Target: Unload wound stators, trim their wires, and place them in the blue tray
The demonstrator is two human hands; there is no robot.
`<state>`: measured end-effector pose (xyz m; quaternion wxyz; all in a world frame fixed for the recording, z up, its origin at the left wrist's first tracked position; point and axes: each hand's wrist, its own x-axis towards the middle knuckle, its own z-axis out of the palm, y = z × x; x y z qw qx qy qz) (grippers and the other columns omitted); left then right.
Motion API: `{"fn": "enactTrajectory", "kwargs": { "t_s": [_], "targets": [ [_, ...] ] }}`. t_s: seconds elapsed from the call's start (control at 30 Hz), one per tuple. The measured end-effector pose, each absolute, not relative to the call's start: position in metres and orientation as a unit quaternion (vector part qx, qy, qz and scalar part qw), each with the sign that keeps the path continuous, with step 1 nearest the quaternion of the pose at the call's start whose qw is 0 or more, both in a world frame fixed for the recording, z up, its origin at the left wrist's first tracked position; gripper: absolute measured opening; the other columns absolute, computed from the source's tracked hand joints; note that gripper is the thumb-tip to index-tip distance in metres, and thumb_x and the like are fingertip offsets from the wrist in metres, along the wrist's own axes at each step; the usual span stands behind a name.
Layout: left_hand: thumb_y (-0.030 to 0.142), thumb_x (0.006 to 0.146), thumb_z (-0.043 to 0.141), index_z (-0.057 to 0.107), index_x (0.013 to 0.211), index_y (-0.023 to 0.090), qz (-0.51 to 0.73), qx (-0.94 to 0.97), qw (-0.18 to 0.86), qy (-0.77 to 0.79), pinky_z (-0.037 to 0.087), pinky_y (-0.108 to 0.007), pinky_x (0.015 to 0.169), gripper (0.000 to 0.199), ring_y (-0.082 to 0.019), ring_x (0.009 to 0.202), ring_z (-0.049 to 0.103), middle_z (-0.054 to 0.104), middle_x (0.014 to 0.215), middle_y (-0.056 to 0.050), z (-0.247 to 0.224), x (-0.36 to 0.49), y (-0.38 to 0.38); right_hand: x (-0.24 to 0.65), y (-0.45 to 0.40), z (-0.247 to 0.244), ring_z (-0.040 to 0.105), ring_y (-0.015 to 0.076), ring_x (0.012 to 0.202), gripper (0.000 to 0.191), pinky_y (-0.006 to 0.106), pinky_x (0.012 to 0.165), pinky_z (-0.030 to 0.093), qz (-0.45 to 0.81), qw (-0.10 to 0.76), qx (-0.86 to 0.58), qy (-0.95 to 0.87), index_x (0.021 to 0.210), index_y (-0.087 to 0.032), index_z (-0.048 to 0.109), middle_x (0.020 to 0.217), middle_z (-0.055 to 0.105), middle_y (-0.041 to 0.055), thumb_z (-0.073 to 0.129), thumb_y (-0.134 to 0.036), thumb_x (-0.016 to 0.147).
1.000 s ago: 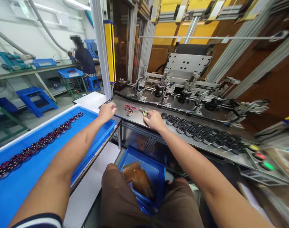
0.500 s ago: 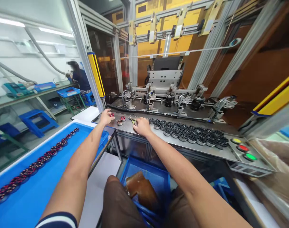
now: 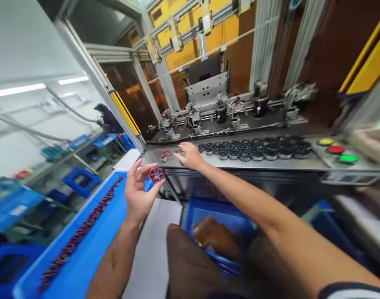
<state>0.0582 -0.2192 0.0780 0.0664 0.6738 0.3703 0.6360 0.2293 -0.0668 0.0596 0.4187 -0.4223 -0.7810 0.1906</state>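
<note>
Between thumb and fingers, my left hand (image 3: 141, 193) holds a round red and black part (image 3: 156, 175) up off the metal ledge, its open face toward me. My right hand (image 3: 190, 156) is over the ledge (image 3: 208, 161), thumb and fingers apart, beside pliers (image 3: 179, 150) that it partly hides; I see nothing held in it. Left of it, a few similar red parts (image 3: 165, 155) sit on the ledge. Several black round parts (image 3: 244, 150) stand in rows to its right.
A blue tray (image 3: 105, 241) at lower left holds a long row of red parts (image 3: 93, 216). Machine fixtures (image 3: 221, 112) line the back. Yellow, red and green buttons (image 3: 336, 150) are at right. A blue bin (image 3: 193, 211) is below. A person (image 3: 107, 118) sits far left.
My left hand has lifted a red part off the ledge and brought it nearer to me. My right hand stays near the pliers. The view has turned and tilted.
</note>
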Motion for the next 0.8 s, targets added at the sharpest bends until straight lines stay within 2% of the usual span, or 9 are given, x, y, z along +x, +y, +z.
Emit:
{"fn": "enactTrajectory", "kwargs": {
  "t_s": [0.1, 0.17, 0.27, 0.37, 0.5, 0.63, 0.7, 0.8],
  "targets": [
    [0.006, 0.073, 0.082, 0.049, 0.142, 0.029, 0.650, 0.678, 0.085, 0.332, 0.059, -0.029, 0.092, 0.080, -0.017, 0.107, 0.071, 0.074, 0.112, -0.004, 0.060, 0.083, -0.254, 0.248, -0.130, 0.052, 0.069, 0.0188, 0.091, 0.034, 0.033, 0.080, 0.057, 0.244, 0.394, -0.369, -0.806, 0.111, -0.014, 0.065, 0.105, 0.073, 0.0114, 0.048, -0.041, 0.100],
    [0.004, 0.073, 0.081, 0.047, 0.144, 0.029, 0.655, 0.681, 0.108, 0.308, 0.060, -0.028, 0.090, 0.082, -0.017, 0.106, 0.072, 0.074, 0.113, -0.005, 0.049, 0.098, -0.269, 0.268, -0.178, 0.048, 0.065, 0.0136, 0.068, 0.040, 0.027, 0.065, 0.056, 0.329, 0.386, -0.331, -0.796, 0.097, -0.016, 0.065, 0.082, 0.071, 0.0045, 0.044, -0.049, 0.100],
    [0.004, 0.075, 0.081, 0.047, 0.144, 0.027, 0.654, 0.686, 0.145, 0.285, 0.059, -0.028, 0.092, 0.081, -0.017, 0.106, 0.072, 0.075, 0.116, -0.007, 0.034, 0.118, -0.279, 0.297, -0.236, 0.049, 0.052, 0.0094, 0.053, 0.043, 0.023, 0.051, 0.045, 0.529, 0.413, -0.282, -0.685, 0.077, -0.018, 0.062, 0.065, 0.061, -0.0010, 0.065, -0.060, 0.085],
    [0.002, 0.075, 0.080, 0.047, 0.144, 0.027, 0.644, 0.688, 0.191, 0.274, 0.059, -0.027, 0.092, 0.080, -0.016, 0.105, 0.072, 0.075, 0.118, -0.007, 0.026, 0.135, -0.283, 0.310, -0.264, 0.053, 0.044, 0.0071, 0.049, 0.044, 0.021, 0.046, 0.035, 0.608, 0.427, -0.305, -0.595, 0.068, -0.017, 0.060, 0.058, 0.054, -0.0035, 0.077, -0.057, 0.077],
    [0.005, 0.076, 0.080, 0.048, 0.143, 0.026, 0.633, 0.680, 0.261, 0.263, 0.062, -0.026, 0.084, 0.078, -0.017, 0.100, 0.074, 0.075, 0.117, -0.008, 0.025, 0.149, -0.289, 0.329, -0.264, 0.049, 0.044, 0.0058, 0.046, 0.042, 0.020, 0.047, 0.035, 0.686, 0.433, -0.256, -0.526, 0.063, -0.017, 0.057, 0.053, 0.053, -0.0050, 0.080, -0.049, 0.078],
    [0.016, 0.079, 0.082, 0.050, 0.142, 0.030, 0.618, 0.668, 0.321, 0.262, 0.064, -0.026, 0.080, 0.072, -0.019, 0.101, 0.074, 0.076, 0.112, -0.007, 0.028, 0.152, -0.297, 0.366, -0.249, 0.029, 0.047, 0.0067, 0.046, 0.041, 0.021, 0.047, 0.037, 0.745, 0.323, -0.098, -0.576, 0.057, -0.017, 0.059, 0.051, 0.055, -0.0031, 0.079, -0.044, 0.081],
    [0.015, 0.078, 0.083, 0.051, 0.142, 0.032, 0.618, 0.673, 0.310, 0.262, 0.065, -0.027, 0.079, 0.073, -0.020, 0.101, 0.074, 0.076, 0.111, -0.005, 0.029, 0.152, -0.298, 0.375, -0.248, 0.012, 0.051, 0.0076, 0.047, 0.036, 0.021, 0.047, 0.039, 0.752, 0.274, -0.096, -0.593, 0.059, -0.017, 0.065, 0.054, 0.060, -0.0010, 0.082, -0.042, 0.078],
    [0.016, 0.070, 0.089, 0.053, 0.140, 0.032, 0.632, 0.690, 0.230, 0.267, 0.064, -0.027, 0.077, 0.080, -0.018, 0.096, 0.073, 0.074, 0.107, -0.003, 0.027, 0.152, -0.296, 0.363, -0.266, -0.010, 0.061, 0.0088, 0.056, 0.032, 0.021, 0.053, 0.049, 0.782, 0.307, -0.191, -0.507, 0.075, -0.016, 0.072, 0.067, 0.069, 0.0005, 0.091, -0.040, 0.066]
  ]
}}
